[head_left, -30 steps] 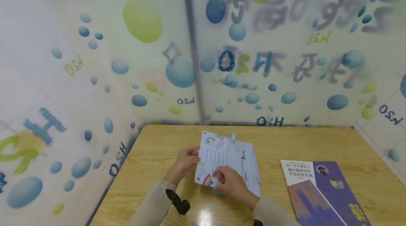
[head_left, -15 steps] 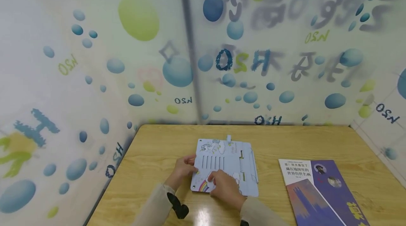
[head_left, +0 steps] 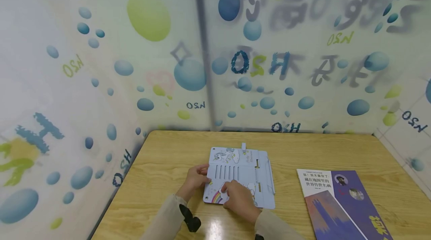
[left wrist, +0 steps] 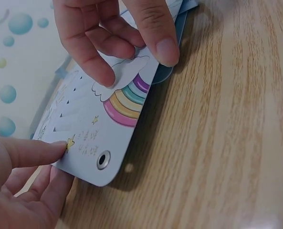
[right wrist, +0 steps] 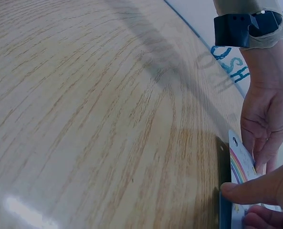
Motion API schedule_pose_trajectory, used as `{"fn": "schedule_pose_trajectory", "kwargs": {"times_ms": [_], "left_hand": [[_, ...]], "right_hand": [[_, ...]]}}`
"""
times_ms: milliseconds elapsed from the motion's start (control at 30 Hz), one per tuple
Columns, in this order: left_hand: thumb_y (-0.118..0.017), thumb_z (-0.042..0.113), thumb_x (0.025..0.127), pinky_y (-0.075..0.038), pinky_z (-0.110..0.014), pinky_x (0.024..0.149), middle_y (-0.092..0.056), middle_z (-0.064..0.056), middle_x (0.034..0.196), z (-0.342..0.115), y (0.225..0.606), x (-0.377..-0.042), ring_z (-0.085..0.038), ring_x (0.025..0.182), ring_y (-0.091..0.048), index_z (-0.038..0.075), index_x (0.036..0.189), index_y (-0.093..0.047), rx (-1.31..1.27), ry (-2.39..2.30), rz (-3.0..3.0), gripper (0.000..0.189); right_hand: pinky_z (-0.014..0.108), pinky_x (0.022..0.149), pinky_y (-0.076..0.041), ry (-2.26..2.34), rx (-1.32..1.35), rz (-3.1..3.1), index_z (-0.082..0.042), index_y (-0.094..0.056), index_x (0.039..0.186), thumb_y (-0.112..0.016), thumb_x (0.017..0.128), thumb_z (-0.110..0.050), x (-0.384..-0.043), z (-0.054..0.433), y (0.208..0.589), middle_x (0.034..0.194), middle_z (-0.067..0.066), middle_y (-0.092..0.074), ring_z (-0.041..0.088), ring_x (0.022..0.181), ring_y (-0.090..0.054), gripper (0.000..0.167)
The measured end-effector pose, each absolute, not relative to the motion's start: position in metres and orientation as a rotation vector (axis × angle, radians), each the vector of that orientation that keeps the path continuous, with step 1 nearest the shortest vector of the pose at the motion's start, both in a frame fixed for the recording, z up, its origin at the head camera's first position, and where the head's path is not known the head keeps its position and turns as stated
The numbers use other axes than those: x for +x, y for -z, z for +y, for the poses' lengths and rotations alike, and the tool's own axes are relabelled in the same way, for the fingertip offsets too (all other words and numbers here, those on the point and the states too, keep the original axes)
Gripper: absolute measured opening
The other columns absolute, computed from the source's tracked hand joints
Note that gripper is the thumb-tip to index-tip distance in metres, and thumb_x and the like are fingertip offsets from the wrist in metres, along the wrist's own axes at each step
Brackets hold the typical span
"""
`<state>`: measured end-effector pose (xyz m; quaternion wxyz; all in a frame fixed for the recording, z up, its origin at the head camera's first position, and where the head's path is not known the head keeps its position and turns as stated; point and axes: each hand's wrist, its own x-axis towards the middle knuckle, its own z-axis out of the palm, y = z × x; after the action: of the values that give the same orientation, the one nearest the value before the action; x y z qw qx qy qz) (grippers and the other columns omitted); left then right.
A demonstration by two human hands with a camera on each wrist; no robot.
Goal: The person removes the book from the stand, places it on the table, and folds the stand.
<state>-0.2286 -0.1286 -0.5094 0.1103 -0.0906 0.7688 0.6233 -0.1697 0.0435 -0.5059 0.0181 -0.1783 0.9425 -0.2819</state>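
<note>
A pale blue book stand (head_left: pixel 232 172), folded into a flat panel with slots, a unicorn and a rainbow printed on it, lies low over the table in the head view. My left hand (head_left: pixel 195 180) pinches its left edge, thumb on top by a yellow star and fingers underneath, as the left wrist view shows. At the front edge my right hand (head_left: pixel 240 199) grips the stand near the rainbow, its thumb (left wrist: pixel 166 50) on the edge and its other fingers curled over the printed cloud. In the right wrist view the stand (right wrist: pixel 239 167) appears edge-on.
A purple and white book (head_left: pixel 350 187) lies flat on the wooden table (head_left: pixel 175 146) to the right. A small pale tab (head_left: pixel 244 145) sticks up at the stand's far edge. Printed wall panels (head_left: pixel 161 83) rise behind and at the left.
The stand was tilted with its left side raised a second ago; both hands have lowered it flatter toward the table. In the last half second almost nothing has moved.
</note>
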Motion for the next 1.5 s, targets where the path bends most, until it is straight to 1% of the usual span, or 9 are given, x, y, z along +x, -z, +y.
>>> {"fn": "schedule_pose_trajectory", "kwargs": {"times_ms": [100, 200, 400, 633, 867, 1067, 1167, 1300, 1500], "left_hand": [[-0.061, -0.022, 0.068, -0.051, -0.029, 0.061, -0.062, -0.024, 0.102, -0.129, 0.511, -0.228, -0.019, 0.078, -0.06, -0.01, 0.122, -0.051, -0.253, -1.831, 2.253, 0.056], [-0.062, -0.021, 0.068, -0.05, -0.028, 0.06, -0.062, -0.024, 0.102, -0.13, 0.512, -0.227, -0.019, 0.078, -0.06, -0.01, 0.122, -0.051, -0.241, -1.839, 2.248, 0.056], [-0.063, -0.018, 0.069, -0.05, -0.027, 0.058, -0.063, -0.02, 0.097, -0.13, 0.511, -0.224, -0.019, 0.077, -0.06, -0.008, 0.123, -0.052, -0.267, -1.835, 2.245, 0.055], [-0.065, -0.017, 0.071, -0.05, -0.029, 0.06, -0.062, -0.02, 0.1, -0.131, 0.513, -0.223, -0.019, 0.078, -0.06, -0.005, 0.124, -0.052, -0.317, -1.846, 2.23, 0.057], [-0.066, -0.016, 0.07, -0.05, -0.028, 0.06, -0.063, -0.016, 0.094, -0.135, 0.515, -0.222, -0.018, 0.076, -0.06, 0.0, 0.12, -0.058, -0.301, -1.882, 2.203, 0.053], [-0.064, -0.016, 0.072, -0.051, -0.029, 0.063, -0.062, -0.019, 0.101, -0.133, 0.512, -0.222, -0.018, 0.079, -0.06, -0.004, 0.125, -0.051, -0.331, -1.869, 2.181, 0.056], [-0.065, -0.016, 0.072, -0.05, -0.028, 0.062, -0.062, -0.018, 0.1, -0.132, 0.513, -0.222, -0.016, 0.077, -0.059, -0.005, 0.126, -0.051, -0.317, -1.871, 2.179, 0.056], [-0.065, -0.015, 0.072, -0.049, -0.027, 0.06, -0.062, -0.015, 0.098, -0.133, 0.516, -0.224, -0.015, 0.076, -0.058, -0.004, 0.125, -0.052, -0.309, -1.868, 2.188, 0.055], [-0.067, -0.014, 0.072, -0.05, -0.028, 0.061, -0.063, -0.015, 0.097, -0.134, 0.515, -0.226, -0.015, 0.076, -0.058, -0.003, 0.124, -0.054, -0.32, -1.841, 2.223, 0.054]], "right_hand": [[0.024, 0.05, -0.035, 0.878, -0.568, 2.92, -0.015, -0.062, 0.083, -0.083, 0.057, -0.015, -0.169, 0.045, 0.506, 0.07, -0.008, -0.043, 0.007, 0.06, -0.041, 0.034], [0.024, 0.051, -0.035, 0.967, -0.565, 2.852, -0.013, -0.063, 0.086, -0.081, 0.061, -0.014, -0.17, 0.047, 0.503, 0.071, -0.007, -0.045, 0.007, 0.061, -0.041, 0.031], [0.023, 0.056, -0.04, 1.189, -0.565, 2.677, -0.004, -0.065, 0.094, -0.076, 0.07, -0.006, -0.181, 0.063, 0.491, 0.072, -0.002, -0.052, 0.008, 0.063, -0.045, 0.026], [0.024, 0.055, -0.044, 1.227, -0.49, 2.727, -0.001, -0.063, 0.101, -0.071, 0.076, -0.004, -0.193, 0.106, 0.473, 0.074, -0.001, -0.055, 0.011, 0.066, -0.05, 0.026], [0.025, 0.056, -0.044, 1.252, -0.287, 2.785, -0.003, -0.064, 0.103, -0.07, 0.079, -0.005, -0.196, 0.161, 0.478, 0.073, -0.002, -0.055, 0.011, 0.066, -0.051, 0.025], [0.025, 0.057, -0.045, 1.243, -0.196, 2.781, -0.001, -0.065, 0.093, -0.073, 0.076, -0.008, -0.187, 0.186, 0.49, 0.073, -0.002, -0.058, 0.012, 0.066, -0.053, 0.02], [0.024, 0.056, -0.046, 1.253, -0.241, 2.774, -0.001, -0.066, 0.087, -0.073, 0.076, -0.008, -0.181, 0.192, 0.496, 0.072, -0.001, -0.06, 0.012, 0.065, -0.054, 0.015], [0.022, 0.055, -0.046, 1.242, -0.306, 2.828, -0.004, -0.066, 0.079, -0.072, 0.075, -0.006, -0.178, 0.192, 0.503, 0.071, -0.002, -0.062, 0.01, 0.063, -0.054, 0.007], [0.021, 0.054, -0.044, 1.214, -0.31, 2.909, -0.008, -0.064, 0.073, -0.072, 0.074, -0.002, -0.18, 0.186, 0.509, 0.067, -0.005, -0.06, 0.006, 0.06, -0.051, 0.01]]}}
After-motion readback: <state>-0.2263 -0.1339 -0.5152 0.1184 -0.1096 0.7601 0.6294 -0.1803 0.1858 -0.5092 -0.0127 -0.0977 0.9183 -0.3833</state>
